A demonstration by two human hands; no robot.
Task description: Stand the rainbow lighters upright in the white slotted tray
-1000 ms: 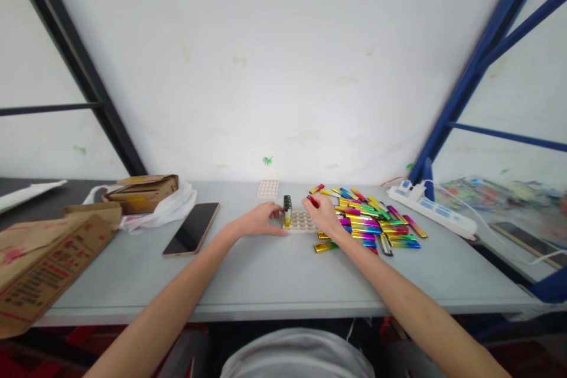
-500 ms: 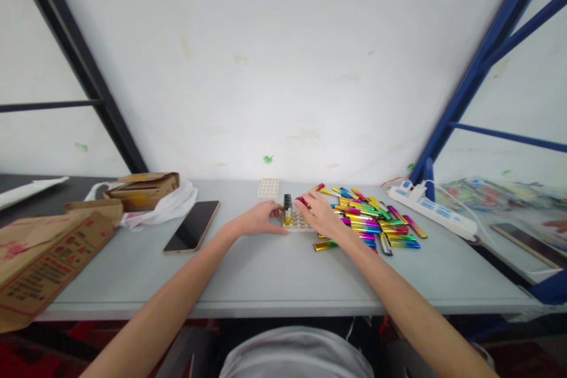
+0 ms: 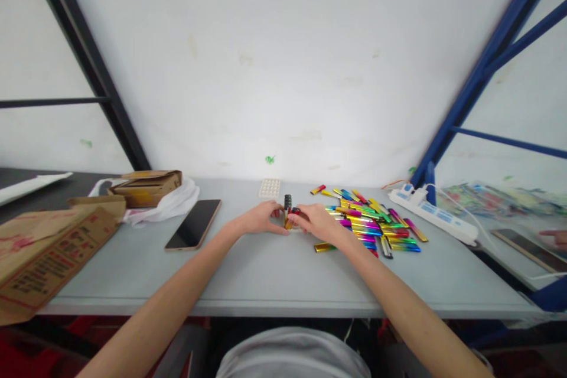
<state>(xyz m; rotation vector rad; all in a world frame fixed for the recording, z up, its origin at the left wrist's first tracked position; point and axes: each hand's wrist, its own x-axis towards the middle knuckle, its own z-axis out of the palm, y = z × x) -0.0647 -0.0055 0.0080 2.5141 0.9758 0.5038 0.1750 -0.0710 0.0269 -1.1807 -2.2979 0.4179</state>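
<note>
My left hand (image 3: 262, 218) curves around the left end of a pale tray with holes (image 3: 297, 228), fingers behind and thumb at the front. In that end stands a row of upright lighters (image 3: 287, 199) with black tops. My right hand (image 3: 319, 221) pinches a red and gold lighter (image 3: 289, 222), slightly tilted, right beside the row; whether its base sits in a hole is hidden. Beyond my right hand lies a loose pile of shiny, many-coloured lighters (image 3: 365, 225).
A second pale tray (image 3: 270, 188) lies near the wall. To the left are a phone (image 3: 194, 224), a white plastic bag (image 3: 170, 204) and cardboard boxes (image 3: 57, 248). A white power strip (image 3: 434, 215) lies at the right; another person's hand (image 3: 556, 238) shows at the far right edge.
My right hand has moved left with the red lighter, from above the tray's holes to beside the standing row. My left hand keeps its place at the tray.
</note>
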